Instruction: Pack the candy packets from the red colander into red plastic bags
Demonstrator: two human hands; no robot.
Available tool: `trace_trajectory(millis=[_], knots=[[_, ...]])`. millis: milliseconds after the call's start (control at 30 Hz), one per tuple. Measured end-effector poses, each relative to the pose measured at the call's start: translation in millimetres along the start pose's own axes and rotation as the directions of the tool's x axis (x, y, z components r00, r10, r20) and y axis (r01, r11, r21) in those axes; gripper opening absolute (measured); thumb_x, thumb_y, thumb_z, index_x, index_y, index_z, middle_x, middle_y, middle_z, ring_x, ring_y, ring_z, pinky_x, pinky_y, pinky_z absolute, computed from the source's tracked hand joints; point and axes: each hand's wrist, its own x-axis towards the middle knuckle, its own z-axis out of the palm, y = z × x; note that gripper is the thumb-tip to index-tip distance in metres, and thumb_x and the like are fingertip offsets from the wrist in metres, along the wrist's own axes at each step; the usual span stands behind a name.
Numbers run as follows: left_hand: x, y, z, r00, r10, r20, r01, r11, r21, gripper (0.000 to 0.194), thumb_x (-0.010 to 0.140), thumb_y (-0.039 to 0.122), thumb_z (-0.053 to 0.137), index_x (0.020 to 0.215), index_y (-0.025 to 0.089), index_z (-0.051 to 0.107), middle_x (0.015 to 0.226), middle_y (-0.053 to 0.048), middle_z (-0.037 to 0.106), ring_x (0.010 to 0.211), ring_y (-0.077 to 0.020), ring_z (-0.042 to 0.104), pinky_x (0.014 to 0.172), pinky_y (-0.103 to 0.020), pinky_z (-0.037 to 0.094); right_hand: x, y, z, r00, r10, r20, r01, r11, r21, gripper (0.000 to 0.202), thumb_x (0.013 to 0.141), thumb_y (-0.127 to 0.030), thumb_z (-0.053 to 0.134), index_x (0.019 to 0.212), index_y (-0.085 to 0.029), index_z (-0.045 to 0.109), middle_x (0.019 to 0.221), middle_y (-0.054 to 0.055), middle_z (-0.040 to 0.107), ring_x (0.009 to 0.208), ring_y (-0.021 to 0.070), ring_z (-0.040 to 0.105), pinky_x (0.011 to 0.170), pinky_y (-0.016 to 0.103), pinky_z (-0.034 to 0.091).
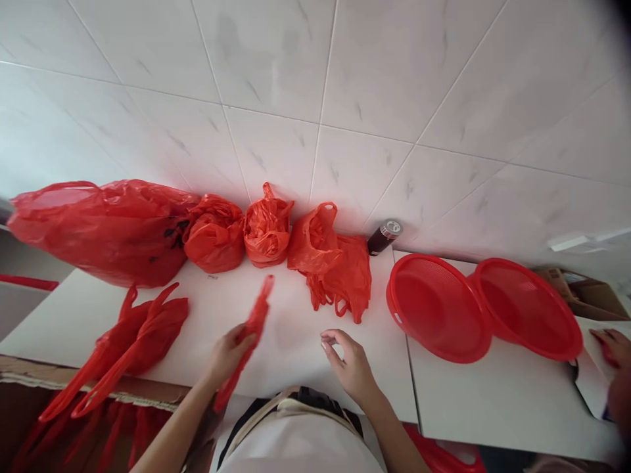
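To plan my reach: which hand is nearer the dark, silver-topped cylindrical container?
Right. The right hand is in front of the container, slightly left; the left hand, gripping a narrow, bunched red plastic bag, is farther left.

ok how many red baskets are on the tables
2 visible: one red basket right of the dark cylinder, another basket nearer the cardboard box. More may be nested underneath.

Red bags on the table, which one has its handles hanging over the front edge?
The bag at the front left: its two long handles stretch past the edge of the table, while the bags along the wall sit well back.
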Motion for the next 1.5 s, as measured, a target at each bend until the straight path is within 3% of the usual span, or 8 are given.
trace_trajectory(millis=[167, 367, 600, 767, 933, 1233, 1333, 1500], knots=[[-22.1, 66.6, 54.8, 0.871, 0.283, 0.402, -0.256, 0.959, -0.121, 0.029, 0.081, 0.036, 0.055, 0.099, 0.020, 0.070, 0.097, -0.004, 0.074, 0.087, -0.0213, 0.066, 0.079, -0.027, 0.048, 13.9, -12.3, 14.9, 0.991, -0.086, 0.104, 0.096, 0.991, -0.090, 0.026, 0.087, -0.020, 0.058, 0.112, -0.026, 0.062, 0.108, 0.004, 0.064, 0.101, 0.0187, 0.061, 0.089, 0.032, 0.049], [-30.0, 93.2, 63.4, 0.769, 0.340, 0.542, -0.299, 0.940, -0.166, 0.034, 0.083, 0.029, 0.051, 0.115, 0.020, 0.061, 0.094, -0.004, 0.074, 0.083, -0.0188, 0.066, 0.076, -0.026, 0.048, 13.6, 17.0, 8.8, 0.995, 0.079, 0.068, -0.065, 0.980, -0.189, 0.013, 0.084, -0.011, 0.055, 0.086, -0.022, 0.062, 0.085, 0.000, 0.062, 0.077, 0.0150, 0.060, 0.073, 0.028, 0.047], [-23.5, 89.7, 61.4, 0.769, 0.348, 0.537, -0.280, 0.937, -0.208, 0.032, 0.087, 0.036, 0.052, 0.117, 0.024, 0.052, 0.101, -0.002, 0.073, 0.089, -0.0190, 0.068, 0.081, -0.027, 0.049, 4.8, 29.8, 10.1, 0.997, 0.070, 0.021, -0.067, 0.992, -0.103, 0.021, 0.080, -0.020, 0.063, 0.101, -0.024, 0.062, 0.104, 0.002, 0.062, 0.080, 0.0136, 0.061, 0.075, 0.026, 0.047], [-18.2, 87.3, 62.3, 0.758, 0.384, 0.528, -0.392, 0.914, -0.103, 0.030, 0.089, 0.039, 0.049, 0.112, 0.024, 0.061, 0.095, -0.001, 0.074, 0.083, -0.0180, 0.067, 0.078, -0.026, 0.048, 6.1, 35.3, 18.8, 0.994, 0.102, -0.045, -0.106, 0.990, -0.091, 0.008, 0.086, -0.022, 0.054, 0.080, -0.023, 0.060, 0.080, -0.001, 0.065, 0.076, 0.0147, 0.061, 0.071, 0.025, 0.044], [-12.6, 72.0, 58.4, 0.778, 0.367, 0.509, -0.402, 0.915, -0.045, 0.031, 0.090, 0.038, 0.044, 0.088, 0.023, 0.072, 0.094, -0.002, 0.075, 0.088, -0.0202, 0.066, 0.082, -0.028, 0.047, 3.0, 54.1, 4.4, 0.975, 0.174, -0.140, -0.183, 0.982, -0.050, 0.012, 0.089, -0.027, 0.047, 0.082, -0.021, 0.055, 0.073, 0.000, 0.063, 0.067, 0.0159, 0.060, 0.066, 0.027, 0.046], [-13.1, 65.6, 61.7, 0.766, 0.419, 0.488, -0.454, 0.889, -0.051, 0.035, 0.091, 0.036, 0.040, 0.108, 0.029, 0.070, 0.108, 0.001, 0.074, 0.099, -0.0196, 0.066, 0.090, -0.029, 0.047, 2.9, 45.2, 42.1, 0.990, 0.137, 0.012, -0.134, 0.980, -0.148, 0.006, 0.081, -0.024, 0.061, 0.087, -0.024, 0.060, 0.092, 0.000, 0.066, 0.079, 0.0147, 0.062, 0.071, 0.025, 0.046], [-10.0, 58.7, 66.5, 0.798, 0.422, 0.430, -0.458, 0.889, -0.022, 0.036, 0.092, 0.037, 0.038, 0.105, 0.029, 0.070, 0.105, 0.001, 0.074, 0.094, -0.0190, 0.067, 0.087, -0.028, 0.048, 3.2, 52.1, 43.9, 0.987, 0.156, -0.038, -0.161, 0.968, -0.193, 0.006, 0.082, -0.022, 0.055, 0.077, -0.022, 0.054, 0.078, -0.001, 0.063, 0.073, 0.0154, 0.059, 0.067, 0.025, 0.042], [3.1, 30.8, 62.2, 0.861, 0.395, 0.322, -0.431, 0.901, 0.049, 0.033, 0.092, 0.040, 0.038, 0.097, 0.028, 0.068, 0.096, 0.002, 0.075, 0.086, -0.0176, 0.068, 0.082, -0.027, 0.049, -6.8, 79.6, 13.4, 0.968, 0.186, -0.167, -0.223, 0.945, -0.238, 0.009, 0.085, -0.027, 0.047, 0.079, -0.022, 0.051, 0.072, -0.002, 0.058, 0.065, 0.0156, 0.055, 0.064, 0.026, 0.042]])
